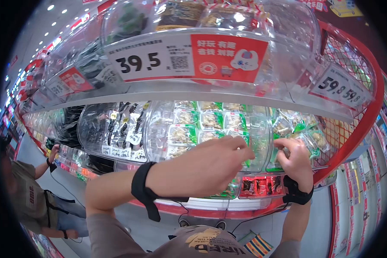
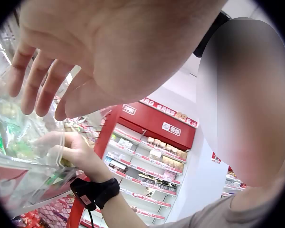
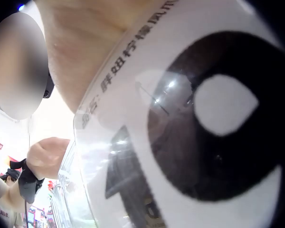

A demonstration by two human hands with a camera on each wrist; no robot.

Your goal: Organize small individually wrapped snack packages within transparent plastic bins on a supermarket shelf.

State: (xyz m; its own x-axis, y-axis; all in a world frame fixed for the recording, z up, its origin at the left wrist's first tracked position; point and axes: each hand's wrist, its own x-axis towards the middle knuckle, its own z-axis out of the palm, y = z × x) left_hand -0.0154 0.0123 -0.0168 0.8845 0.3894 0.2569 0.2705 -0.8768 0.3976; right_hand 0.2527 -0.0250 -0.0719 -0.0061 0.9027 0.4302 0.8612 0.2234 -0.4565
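Observation:
My left hand [image 1: 202, 165] reaches across above clear bins of green-and-white packets [image 1: 211, 120]. In the left wrist view its palm [image 2: 109, 52] faces the camera, the fingers spread and loosely bent, with nothing held. My right hand [image 1: 294, 161] is at the clear wall [image 1: 268, 148] of the rightmost bin, beside more green packets [image 1: 318, 139]. The left wrist view shows its thumb and fingers [image 2: 76, 145] bent at a clear rim; whether they grip the rim or a packet cannot be made out. A price label [image 3: 118, 175] fills much of the right wrist view.
An upper shelf with a 39.5 price sign [image 1: 148, 60] crosses above the bins. Red packets [image 1: 262, 185] lie in a lower bin. A red mesh frame [image 1: 370, 107] borders the right side. On the left stands another person [image 1: 32, 193]. Dark packets [image 1: 69, 124] fill bins there.

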